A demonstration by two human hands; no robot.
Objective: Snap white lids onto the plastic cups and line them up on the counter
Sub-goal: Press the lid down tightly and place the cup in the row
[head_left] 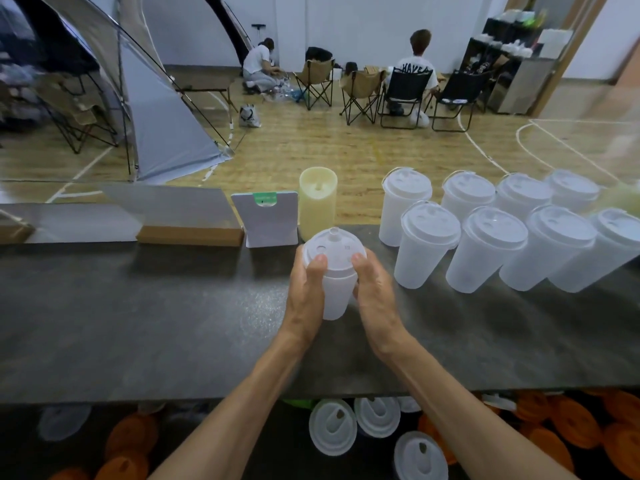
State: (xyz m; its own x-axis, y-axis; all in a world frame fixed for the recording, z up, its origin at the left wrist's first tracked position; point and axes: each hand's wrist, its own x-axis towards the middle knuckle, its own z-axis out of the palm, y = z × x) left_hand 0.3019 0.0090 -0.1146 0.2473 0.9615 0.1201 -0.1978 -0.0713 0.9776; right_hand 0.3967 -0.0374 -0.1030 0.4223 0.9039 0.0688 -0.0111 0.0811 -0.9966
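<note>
A frosted plastic cup [335, 294] with a white lid [334, 249] on top stands on the dark counter [138, 306], held between both hands. My left hand [306, 289] grips its left side with the thumb pressing on the lid's rim. My right hand [375, 289] grips the right side, thumb also on the lid. To the right, several lidded cups [485, 247] stand in two rows along the counter's far side.
A pale yellow cylinder [318, 202], a white card stand [266, 220] and a brown box [190, 235] line the counter's far edge. Loose white lids [332, 427] and orange lids [571, 424] lie below the counter's near edge. Beyond are a tent, folding chairs and two people.
</note>
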